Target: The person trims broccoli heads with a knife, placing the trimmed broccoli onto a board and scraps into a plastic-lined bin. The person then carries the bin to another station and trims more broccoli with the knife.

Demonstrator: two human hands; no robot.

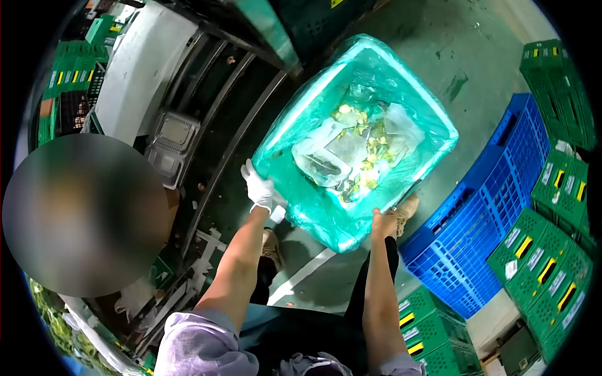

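Observation:
A rectangular bin lined with shiny green plastic stands in front of me on the floor. Clear plastic bags and yellow-green vegetable scraps lie inside it. My left hand, in a white glove, rests against the bin's left side with its fingers stretched out. At the near right corner, my right hand is bare and closed on the bin's edge; its fingertips are partly hidden. A thin dark edge shows beside that hand, too small to make out.
A blue plastic pallet leans at the right, beside stacked green crates. Clear clamshell boxes sit by metal rails at the left. My shoes are close to the bin. A round blur hides the far left.

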